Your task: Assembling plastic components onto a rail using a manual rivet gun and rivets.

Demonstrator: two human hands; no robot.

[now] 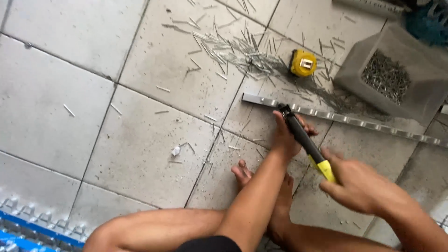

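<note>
right hand [357, 186] gripping hammer [305, 140], left hand [287, 135] pinching on metal strip [345, 119]

Hammer [305, 142]: black shaft, yellow grip, tilted, head on strip.
Metal strip [354, 119]: long, silvery, notched, flat on tiled floor.

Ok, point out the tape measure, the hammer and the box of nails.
tape measure [303, 63], head view, on its yellow case.
hammer [303, 137], head view, on its black shaft.
box of nails [357, 60], head view, on its grey side wall.
</note>
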